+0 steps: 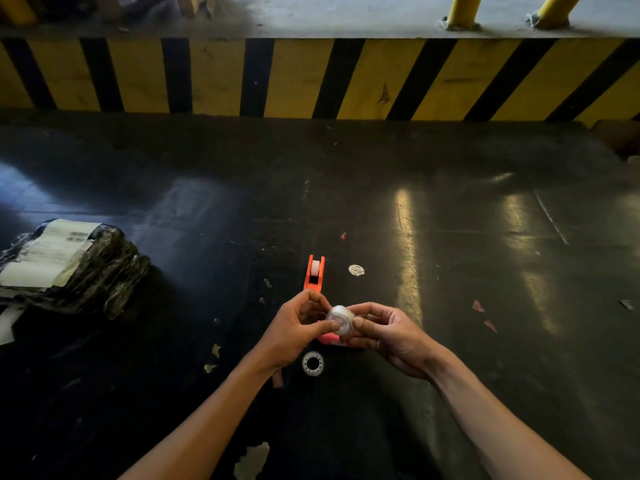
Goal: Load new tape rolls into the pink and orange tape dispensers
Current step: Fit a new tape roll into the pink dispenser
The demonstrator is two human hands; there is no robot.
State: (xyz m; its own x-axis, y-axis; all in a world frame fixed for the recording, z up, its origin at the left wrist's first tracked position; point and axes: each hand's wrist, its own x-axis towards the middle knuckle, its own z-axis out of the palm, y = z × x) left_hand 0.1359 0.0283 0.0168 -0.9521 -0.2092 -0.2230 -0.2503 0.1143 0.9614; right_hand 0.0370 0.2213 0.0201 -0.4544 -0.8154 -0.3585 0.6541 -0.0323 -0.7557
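Observation:
A clear tape roll [341, 319] is held above the dark floor between both hands. My right hand [388, 336] pinches it from the right, and my left hand [294, 329] has thumb and fingertips on its left face. Just beyond the hands the orange tape dispenser [314, 273] stands on the floor with a white roll inside. Under the hands a bit of the pink tape dispenser [327, 338] shows; most of it is hidden. A second clear tape roll [313, 363] lies flat on the floor below my left wrist.
A black plastic-wrapped parcel [69, 268] with a white shipping label sits at the left. A yellow-and-black striped curb [311, 77] runs across the back. A small round white scrap [356, 270] and paper bits litter the dark shiny floor [485, 271].

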